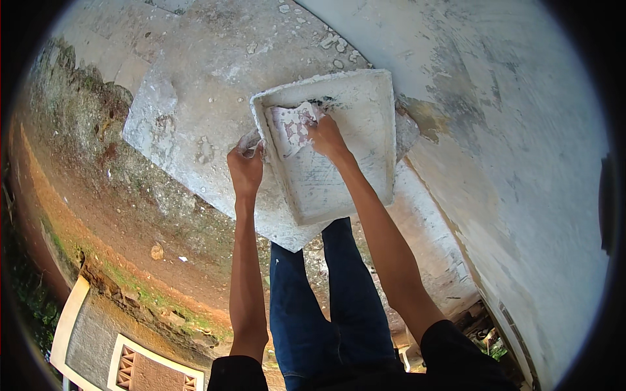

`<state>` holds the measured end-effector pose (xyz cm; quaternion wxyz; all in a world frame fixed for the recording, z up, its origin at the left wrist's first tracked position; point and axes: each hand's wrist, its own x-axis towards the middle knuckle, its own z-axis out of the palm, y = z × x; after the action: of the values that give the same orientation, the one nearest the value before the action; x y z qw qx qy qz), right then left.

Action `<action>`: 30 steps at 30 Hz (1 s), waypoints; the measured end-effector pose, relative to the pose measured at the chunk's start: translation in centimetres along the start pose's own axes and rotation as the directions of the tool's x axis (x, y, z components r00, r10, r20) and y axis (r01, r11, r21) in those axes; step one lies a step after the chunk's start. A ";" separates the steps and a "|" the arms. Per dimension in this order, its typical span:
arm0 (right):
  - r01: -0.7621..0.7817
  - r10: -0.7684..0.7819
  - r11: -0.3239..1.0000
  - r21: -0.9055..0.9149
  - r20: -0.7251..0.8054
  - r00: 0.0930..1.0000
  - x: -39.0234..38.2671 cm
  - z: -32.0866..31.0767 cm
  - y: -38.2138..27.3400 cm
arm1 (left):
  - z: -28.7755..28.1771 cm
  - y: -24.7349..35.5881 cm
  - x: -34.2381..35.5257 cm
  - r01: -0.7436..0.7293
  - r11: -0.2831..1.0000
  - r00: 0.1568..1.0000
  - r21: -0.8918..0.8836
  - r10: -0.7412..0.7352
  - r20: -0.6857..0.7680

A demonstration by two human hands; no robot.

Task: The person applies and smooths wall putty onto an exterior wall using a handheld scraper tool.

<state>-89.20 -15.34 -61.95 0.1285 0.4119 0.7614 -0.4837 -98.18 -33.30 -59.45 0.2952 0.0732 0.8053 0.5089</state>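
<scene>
Holding a sheet [290, 129] inside the tray [365, 124]; looks partly coated white, pink patches left bare.
Right fingers [317, 130] pinch the sheet's right edge near the tray's left wall; left fingers [240, 152] curl by that wall outside, grip cannot be told. Tray: shallow, boxy, rim crusted, floor smeared with dark scuffs. Bench [208, 104]: grey, rough, flecked white.
</scene>
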 end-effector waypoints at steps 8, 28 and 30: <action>0.002 -0.015 0.953 0.302 0.042 0.999 -3.0 0.2 -0.8 | 0.1 0.2 -0.4 0.060 0.998 0.998 0.034 -0.060 -0.005; 0.013 0.018 0.618 0.786 -0.031 0.999 -8.9 -0.9 2.9 | -0.7 -2.1 -4.6 0.245 0.925 0.964 -0.290 -0.263 -0.025; 0.025 0.059 0.449 0.893 -0.058 0.997 -9.7 -1.3 3.7 | -0.9 -1.0 -5.0 0.228 0.942 0.969 -0.247 -0.243 -0.032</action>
<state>-80.04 -18.45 -57.85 -0.1328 0.4447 0.3945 -0.7931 -94.37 -36.54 -58.00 0.3357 -0.0758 0.7492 0.5659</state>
